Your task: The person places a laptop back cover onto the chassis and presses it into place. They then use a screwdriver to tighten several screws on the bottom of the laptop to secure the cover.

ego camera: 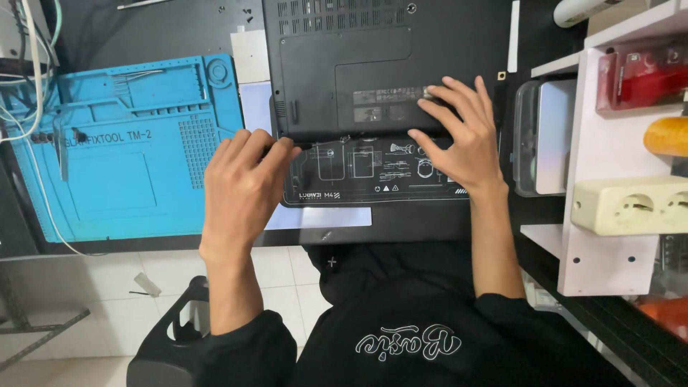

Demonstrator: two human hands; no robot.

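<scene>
A black laptop point(373, 64) lies upside down on the desk, its bottom cover facing up. Under its near edge sits a black mat with white line drawings point(373, 172). My left hand point(244, 186) rests at the laptop's near left corner, fingers curled against the edge, and seems to pinch a thin dark tool there. My right hand point(459, 136) lies flat on the laptop's near right part, fingers spread over a label strip. Neither hand lifts anything.
A blue repair mat point(136, 150) with small tools lies to the left. White cables point(29, 86) hang at the far left. On the right stand a white shelf point(609, 143), a beige power socket block point(631, 204) and a clear plastic box point(545, 136).
</scene>
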